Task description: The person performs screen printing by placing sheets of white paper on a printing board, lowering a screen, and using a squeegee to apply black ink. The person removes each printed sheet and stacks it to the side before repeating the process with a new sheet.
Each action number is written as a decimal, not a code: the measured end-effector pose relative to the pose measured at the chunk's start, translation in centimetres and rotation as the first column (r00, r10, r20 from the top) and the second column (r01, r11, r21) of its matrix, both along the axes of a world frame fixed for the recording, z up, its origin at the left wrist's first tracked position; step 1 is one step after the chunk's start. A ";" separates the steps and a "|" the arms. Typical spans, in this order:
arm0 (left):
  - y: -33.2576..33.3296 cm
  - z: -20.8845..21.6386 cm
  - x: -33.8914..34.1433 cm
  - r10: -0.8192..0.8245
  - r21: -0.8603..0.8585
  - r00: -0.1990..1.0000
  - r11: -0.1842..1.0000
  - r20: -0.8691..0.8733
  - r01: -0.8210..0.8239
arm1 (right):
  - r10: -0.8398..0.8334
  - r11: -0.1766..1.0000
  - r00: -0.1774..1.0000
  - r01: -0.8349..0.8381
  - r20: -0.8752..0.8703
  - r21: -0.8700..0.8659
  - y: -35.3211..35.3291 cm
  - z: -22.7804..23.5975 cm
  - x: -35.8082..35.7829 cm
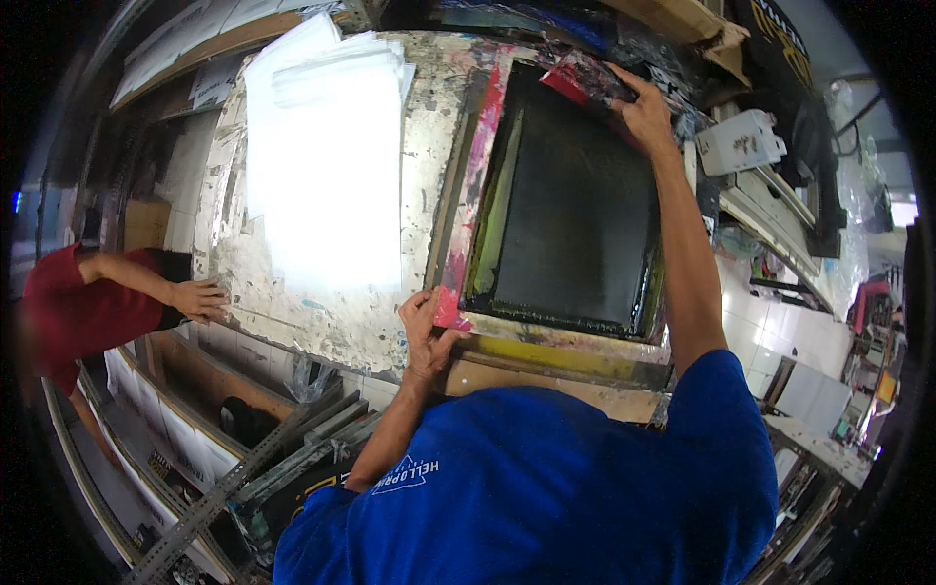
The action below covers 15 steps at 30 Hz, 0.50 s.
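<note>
A screen printing frame [475,185], smeared with pink and red ink, lies over the table with dark mesh [580,205] inside it. My left hand [425,334] is closed on the frame's near left corner, fingers on the outer side and thumb toward the near rail. At the far right, my right hand [645,112] grips the end of a red and dark ink-stained bar [575,80] along the frame's far side. Whether that bar is a squeegee or part of the frame I cannot tell. A stack of white sheets [327,175] lies left of the frame.
The sheets rest on a paint-spattered table [292,317]. Across at the left, a person in a red shirt [93,302] has a hand [200,299] on the table's edge. A white plastic container [741,143] stands to the right. Slatted metal shelving [210,487] sits at lower left.
</note>
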<state>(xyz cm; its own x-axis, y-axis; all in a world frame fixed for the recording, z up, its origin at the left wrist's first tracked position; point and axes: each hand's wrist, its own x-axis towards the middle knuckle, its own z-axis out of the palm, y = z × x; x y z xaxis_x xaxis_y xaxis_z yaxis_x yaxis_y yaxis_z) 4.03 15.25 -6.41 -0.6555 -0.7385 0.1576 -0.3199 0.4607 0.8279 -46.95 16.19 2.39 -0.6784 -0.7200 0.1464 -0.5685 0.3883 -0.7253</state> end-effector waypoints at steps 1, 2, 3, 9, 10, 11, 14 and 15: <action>0.1 0.2 -0.2 -0.003 -0.002 0.999 1.000 -0.045 0.003 | -0.012 0.999 0.999 0.014 0.044 -0.051 1.6 0.5 1.0; 0.1 0.3 -0.2 0.004 -0.006 0.996 1.000 -0.088 -0.004 | 0.020 0.999 0.995 -0.015 0.096 -0.053 3.1 1.6 3.1; 0.2 0.5 0.0 0.023 -0.010 0.992 1.000 -0.128 -0.024 | 0.027 0.998 0.977 -0.014 0.211 -0.064 4.1 3.3 6.3; -1.0 6.4 -3.0 0.065 -0.122 0.929 0.986 -0.365 -0.116 | 0.126 0.986 0.992 -0.128 0.018 0.109 12.3 11.7 21.1; -1.3 7.9 -4.0 0.079 -0.127 0.911 0.982 -0.404 -0.141 | 0.155 0.966 0.982 -0.128 -0.107 0.226 13.0 14.0 22.8; -1.5 9.3 -4.9 0.093 -0.130 0.894 0.978 -0.438 -0.166 | 0.197 0.933 0.955 -0.114 -0.220 0.341 13.2 16.1 23.9; -2.4 13.1 -8.1 0.200 0.017 0.804 0.973 -0.560 -0.231 | 0.182 0.970 0.821 -0.059 -0.540 0.237 13.0 20.0 25.3; -2.7 15.0 -9.1 0.263 0.084 0.796 0.962 -0.546 -0.260 | 0.171 0.980 0.785 -0.075 -0.596 0.183 12.9 21.0 24.7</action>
